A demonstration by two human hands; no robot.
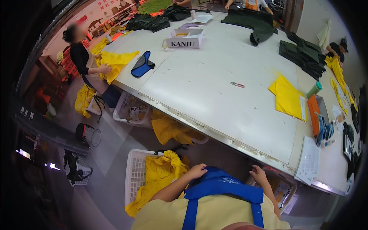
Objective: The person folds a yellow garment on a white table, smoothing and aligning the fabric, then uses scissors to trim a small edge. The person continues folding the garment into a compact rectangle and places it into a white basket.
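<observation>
My left hand is at the left edge of the blue apron I wear, its fingers closed; what they hold, if anything, is hidden. On the other side, close to the table's near edge, my right hand hangs with fingers loosely bent and apart, nothing visible in it. Beside my left forearm a white plastic basket holds crumpled yellow cloth. Beyond both hands stretches the large white table. Small red-handled thread snips lie on it.
Folded yellow pieces, an orange box and paper sheets lie at right. A white box and a blue-grey pouch sit farther off. At left a co-worker handles yellow cloth. A stool stands on the floor.
</observation>
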